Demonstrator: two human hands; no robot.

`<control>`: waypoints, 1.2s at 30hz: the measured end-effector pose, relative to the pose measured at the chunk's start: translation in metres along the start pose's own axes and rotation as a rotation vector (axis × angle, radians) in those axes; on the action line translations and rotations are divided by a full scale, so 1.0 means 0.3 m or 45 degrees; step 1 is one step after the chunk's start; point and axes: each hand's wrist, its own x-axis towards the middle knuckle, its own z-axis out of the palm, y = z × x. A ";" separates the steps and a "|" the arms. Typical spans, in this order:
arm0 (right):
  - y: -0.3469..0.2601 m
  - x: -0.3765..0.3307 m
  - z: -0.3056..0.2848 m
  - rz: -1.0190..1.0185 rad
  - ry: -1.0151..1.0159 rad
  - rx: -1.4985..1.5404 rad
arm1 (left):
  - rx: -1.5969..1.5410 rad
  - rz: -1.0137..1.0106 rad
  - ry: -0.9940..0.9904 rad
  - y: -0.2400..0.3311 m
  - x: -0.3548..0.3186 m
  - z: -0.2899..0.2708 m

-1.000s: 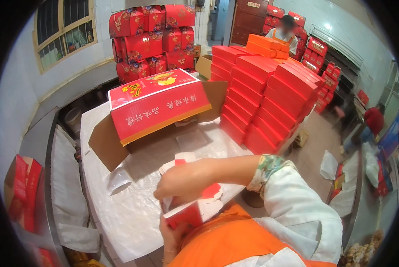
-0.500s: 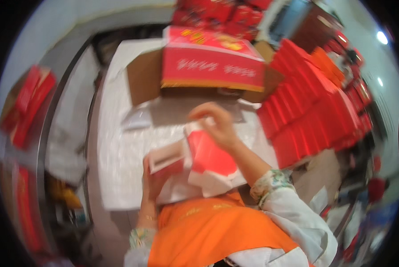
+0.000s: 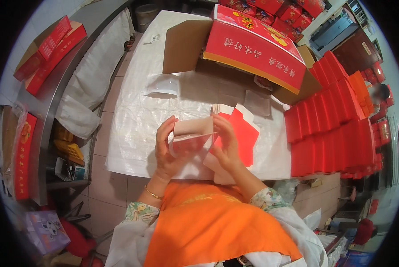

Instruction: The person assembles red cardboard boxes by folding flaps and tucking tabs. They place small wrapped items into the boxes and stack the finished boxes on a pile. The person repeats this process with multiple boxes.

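Between my two hands is a small cardboard box (image 3: 193,127), pale inside, with a reddish front that is partly blurred. My left hand (image 3: 165,149) curls round its left side. At the opposite side, my right hand (image 3: 226,141) grips the box with fingers at its upper right edge. Flat red-and-white card blanks (image 3: 243,137) lie on the white-covered table (image 3: 130,133), just right of the box and partly behind my right hand. The box is held low over the table's near edge, close to my orange apron.
A large red carton (image 3: 255,49) with open brown flaps stands at the back of the table. Rows of red boxes (image 3: 330,120) are stacked on the right. A white curved piece (image 3: 163,86) lies left of the carton. A metal-edged counter (image 3: 59,95) runs along the left.
My right hand has come down from above the card blanks to the box's right side. The box, held by my left hand alone before, is now between both hands. The view has shifted too.
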 end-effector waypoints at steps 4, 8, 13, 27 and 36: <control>-0.015 0.016 0.008 -0.040 0.005 -0.122 | 0.030 0.031 0.083 0.005 0.003 0.007; -0.001 0.007 0.013 -0.065 0.048 -0.269 | 0.081 0.153 0.024 0.029 0.028 0.020; -0.028 0.016 0.024 -0.060 0.080 -0.334 | 0.111 0.198 0.023 0.013 0.041 0.008; -0.070 0.039 0.050 -0.049 0.143 -0.455 | 0.299 0.137 0.109 0.058 0.085 0.011; -0.048 0.036 0.116 0.236 0.365 -0.145 | 0.195 -0.217 0.261 0.087 0.081 0.072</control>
